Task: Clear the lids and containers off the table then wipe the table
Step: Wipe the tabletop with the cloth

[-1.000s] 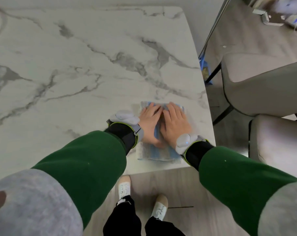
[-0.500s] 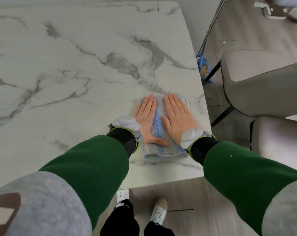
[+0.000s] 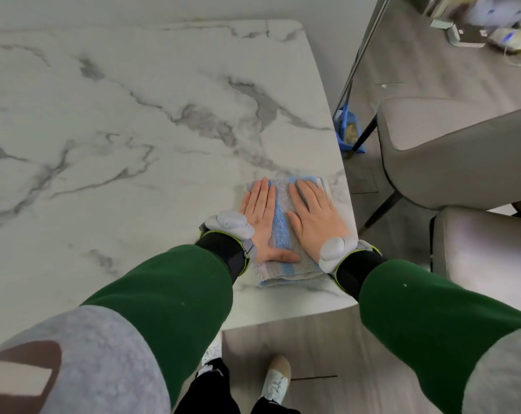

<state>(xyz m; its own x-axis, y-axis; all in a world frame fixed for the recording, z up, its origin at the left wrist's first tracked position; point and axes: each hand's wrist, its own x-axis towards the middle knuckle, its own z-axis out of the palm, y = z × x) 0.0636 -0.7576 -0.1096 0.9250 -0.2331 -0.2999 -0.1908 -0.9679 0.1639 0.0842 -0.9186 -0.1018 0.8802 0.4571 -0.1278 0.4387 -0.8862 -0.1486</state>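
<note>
Pressing both flat, open hands (image 3: 289, 222) on folded blue-and-grey striped towel (image 3: 283, 264), probably wiping white marble table (image 3: 133, 130); keeping pressure even.

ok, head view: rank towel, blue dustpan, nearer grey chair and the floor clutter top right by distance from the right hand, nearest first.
From the right hand:
1. Towel, directly under the palm, touching.
2. Nearer grey chair, to the right, off the table edge.
3. Blue dustpan, on the floor, beyond the table's right edge.
4. Floor clutter, far top right.
</note>
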